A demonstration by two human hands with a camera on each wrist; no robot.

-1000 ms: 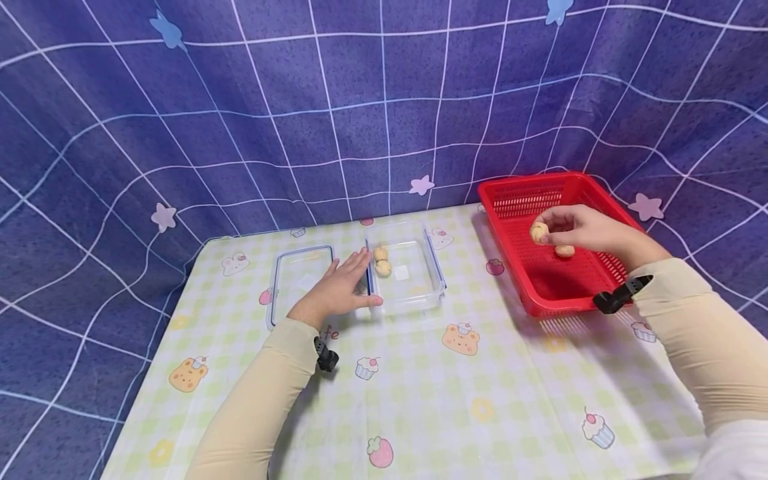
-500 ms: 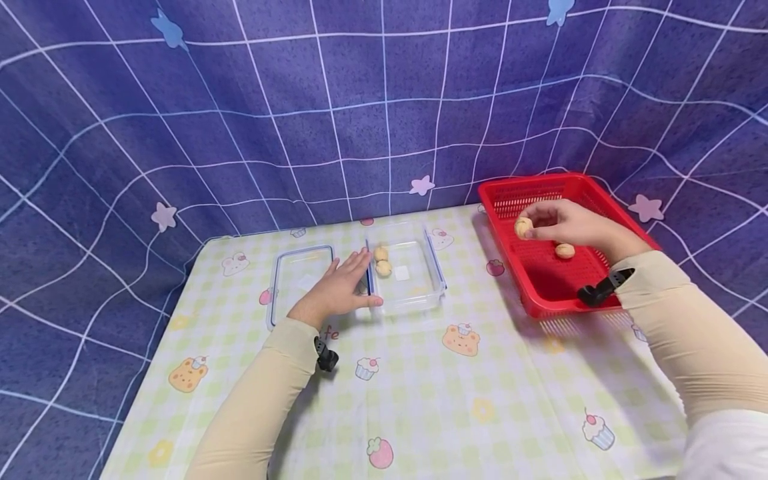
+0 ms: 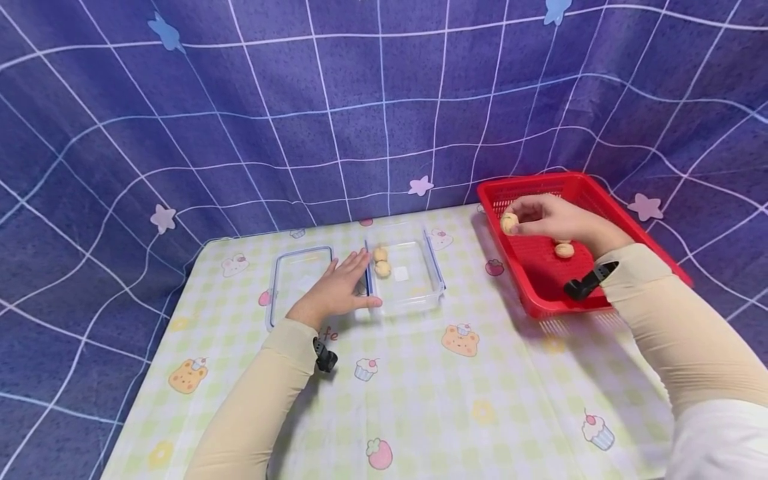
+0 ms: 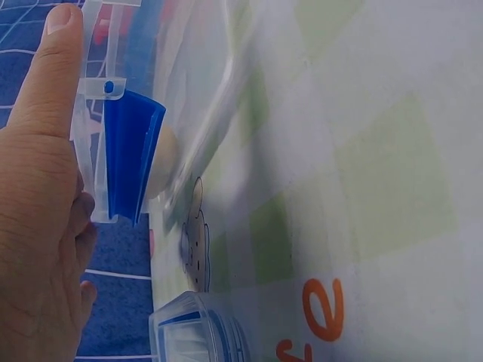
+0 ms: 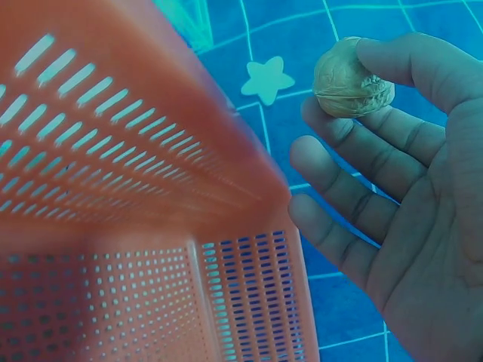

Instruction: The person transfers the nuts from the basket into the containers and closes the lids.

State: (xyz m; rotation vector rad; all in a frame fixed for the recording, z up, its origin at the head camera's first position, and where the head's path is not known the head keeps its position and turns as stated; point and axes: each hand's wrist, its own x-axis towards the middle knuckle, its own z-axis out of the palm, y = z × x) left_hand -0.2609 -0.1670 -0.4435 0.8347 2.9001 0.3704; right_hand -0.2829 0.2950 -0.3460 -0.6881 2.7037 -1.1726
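My right hand point(image 3: 555, 220) pinches a walnut point(image 3: 509, 223) between thumb and fingertips, above the left side of the red basket point(image 3: 531, 308). In the right wrist view the tan, wrinkled walnut point(image 5: 351, 81) is held higher than the other fingers. My left hand point(image 3: 336, 290) lies with fingers spread along the left side of a clear plastic container point(image 3: 420, 303). Two walnuts point(image 3: 382, 269) sit inside it against the left wall. The left wrist view shows the thumb along the container's wall, beside a blue latch flap point(image 4: 132, 158). More walnuts point(image 3: 564, 251) lie in the basket, one partly hidden.
A clear lid with a blue seal point(image 3: 300, 252) lies left of the container, partly under my left hand. A checked tablecloth point(image 3: 432, 400) with cartoon prints covers the table. Behind the table hangs a blue gridded curtain point(image 3: 360, 133).
My right hand has carried the walnut leftward, from over the middle of the basket to its left rim. My left hand and the container stay where they were.
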